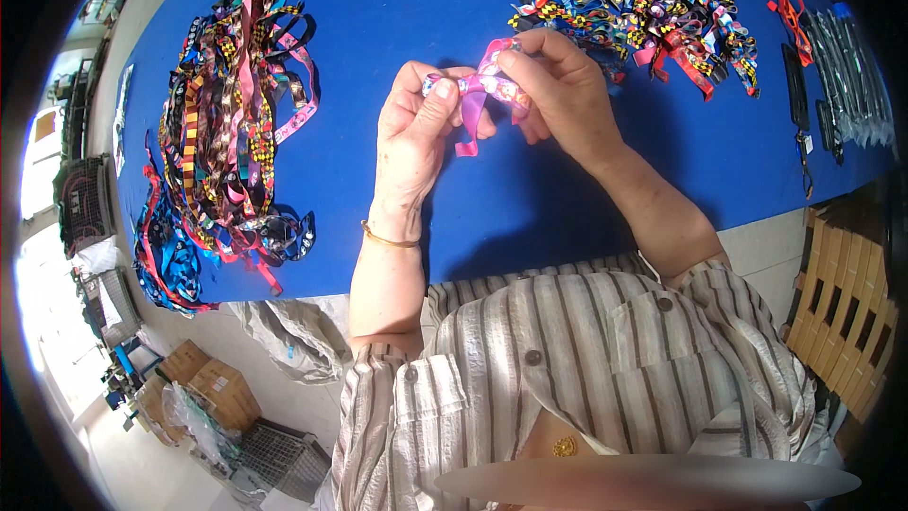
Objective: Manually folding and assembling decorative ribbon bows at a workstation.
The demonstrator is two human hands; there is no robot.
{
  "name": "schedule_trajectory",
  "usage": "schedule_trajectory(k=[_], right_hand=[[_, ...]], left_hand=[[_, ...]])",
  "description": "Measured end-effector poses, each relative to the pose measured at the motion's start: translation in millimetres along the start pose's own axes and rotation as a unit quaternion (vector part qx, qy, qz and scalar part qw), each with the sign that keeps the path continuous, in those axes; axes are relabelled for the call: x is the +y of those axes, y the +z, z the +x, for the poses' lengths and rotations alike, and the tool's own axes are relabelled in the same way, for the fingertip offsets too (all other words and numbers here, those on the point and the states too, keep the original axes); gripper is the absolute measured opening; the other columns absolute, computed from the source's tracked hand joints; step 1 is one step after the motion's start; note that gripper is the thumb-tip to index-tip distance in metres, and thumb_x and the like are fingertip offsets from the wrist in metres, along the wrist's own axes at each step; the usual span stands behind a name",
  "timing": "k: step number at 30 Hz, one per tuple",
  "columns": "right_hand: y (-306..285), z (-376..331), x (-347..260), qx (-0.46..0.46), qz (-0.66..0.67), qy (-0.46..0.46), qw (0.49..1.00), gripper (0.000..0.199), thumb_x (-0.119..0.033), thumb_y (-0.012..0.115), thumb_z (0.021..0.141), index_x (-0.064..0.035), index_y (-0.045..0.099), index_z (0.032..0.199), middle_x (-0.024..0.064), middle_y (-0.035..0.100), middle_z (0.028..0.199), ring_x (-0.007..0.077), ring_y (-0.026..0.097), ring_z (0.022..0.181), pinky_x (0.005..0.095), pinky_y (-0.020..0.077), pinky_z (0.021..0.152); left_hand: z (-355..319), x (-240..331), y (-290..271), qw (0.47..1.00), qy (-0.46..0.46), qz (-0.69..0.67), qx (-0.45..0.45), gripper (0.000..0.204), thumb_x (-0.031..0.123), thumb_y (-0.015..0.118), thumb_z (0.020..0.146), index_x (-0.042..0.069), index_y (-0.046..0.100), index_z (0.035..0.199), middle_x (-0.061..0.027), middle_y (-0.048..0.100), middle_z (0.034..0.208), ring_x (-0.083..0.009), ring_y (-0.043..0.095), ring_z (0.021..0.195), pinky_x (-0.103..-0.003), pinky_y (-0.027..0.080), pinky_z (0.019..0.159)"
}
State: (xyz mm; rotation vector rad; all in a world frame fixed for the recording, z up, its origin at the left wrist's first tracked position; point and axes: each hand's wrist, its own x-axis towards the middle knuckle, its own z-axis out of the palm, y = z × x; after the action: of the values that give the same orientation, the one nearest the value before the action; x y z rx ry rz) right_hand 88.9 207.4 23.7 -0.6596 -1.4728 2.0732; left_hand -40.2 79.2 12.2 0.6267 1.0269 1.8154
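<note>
Above the blue table, a pink patterned ribbon [476, 87] is stretched between my two hands, with a short pink end hanging down from its middle. My left hand [421, 114] pinches one side of it between thumb and fingers. On the other side my right hand [565, 85] grips a folded loop, thumb pressed against the fingers. Parts of the ribbon are hidden behind the fingers. Just beyond my right hand lies a large heap of looped, multicoloured ribbons [624, 0].
Long printed ribbons [232, 123] lie in a bundle at the table's left, with blue and red ones [168, 251] beside them. At the right are red scissors [793, 24], black straps [797, 99] and plastic-wrapped items [856, 76]. Cardboard boxes [222, 393] stand on the floor at lower left.
</note>
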Motion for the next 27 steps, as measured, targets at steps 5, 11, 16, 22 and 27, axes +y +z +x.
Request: schedule_trajectory(k=[5, 11, 16, 22, 27], right_hand=[[-2.3, 3.0, 0.4, -0.04, 0.002, 0.04, 0.998, 0.015, -0.02, 0.062, 0.098, -0.005, 0.06, 0.097, 0.0037, 0.059, 0.061, 0.009, 0.051, 0.04, 0.0236, 0.0373, 0.034], [-3.8, 0.6, -1.3, -0.077, -0.028, 0.059, 0.995, 0.019, -0.022, 0.061, 0.099, -0.0032, 0.06, 0.099, 0.0058, 0.06, 0.065, 0.0099, 0.053, 0.041, 0.0233, 0.0412, 0.038], [-1.8, -1.9, -8.2, -0.094, -0.056, 0.081, 0.991, 0.021, -0.022, 0.061, 0.098, -0.0013, 0.06, 0.101, 0.0054, 0.062, 0.071, 0.0085, 0.055, 0.048, 0.0224, 0.0427, 0.04], [-0.3, -2.7, -4.4, -0.078, -0.051, 0.067, 0.993, 0.018, -0.02, 0.064, 0.096, -0.0023, 0.062, 0.098, 0.0026, 0.062, 0.07, 0.0064, 0.057, 0.054, 0.0208, 0.0411, 0.041], [-2.5, -4.0, -0.1, -0.068, -0.011, 0.058, 0.996, 0.014, -0.018, 0.065, 0.095, -0.0035, 0.064, 0.095, 0.0013, 0.061, 0.068, 0.0049, 0.055, 0.053, 0.0192, 0.0398, 0.042]], left_hand=[[0.6, -1.3, -2.3, 1.0, -0.008, -0.009, 0.009, 0.018, 0.021, 0.058, 0.102, 0.005, 0.051, 0.101, -0.0144, 0.066, 0.095, -0.0195, 0.066, 0.075, -0.029, 0.054, 0.063], [1.1, -4.6, 1.9, 1.0, 0.001, 0.001, 0.004, 0.015, 0.008, 0.065, 0.096, 0.006, 0.052, 0.103, -0.0125, 0.067, 0.096, -0.0156, 0.065, 0.073, -0.026, 0.051, 0.064], [0.5, -4.8, 0.2, 0.999, -0.005, 0.044, 0.026, 0.017, 0.002, 0.067, 0.093, 0.006, 0.052, 0.102, -0.0117, 0.068, 0.097, -0.0134, 0.064, 0.073, -0.025, 0.051, 0.064], [0.5, -7.5, -0.5, 0.997, 0.003, 0.064, 0.047, 0.02, 0.0, 0.07, 0.09, 0.007, 0.052, 0.097, -0.0103, 0.069, 0.095, -0.0101, 0.062, 0.07, -0.021, 0.048, 0.059], [2.4, -7.3, 0.4, 0.998, 0.005, 0.052, 0.041, 0.022, 0.0, 0.071, 0.089, 0.008, 0.052, 0.095, -0.0066, 0.069, 0.09, -0.0085, 0.061, 0.066, -0.02, 0.046, 0.054]])
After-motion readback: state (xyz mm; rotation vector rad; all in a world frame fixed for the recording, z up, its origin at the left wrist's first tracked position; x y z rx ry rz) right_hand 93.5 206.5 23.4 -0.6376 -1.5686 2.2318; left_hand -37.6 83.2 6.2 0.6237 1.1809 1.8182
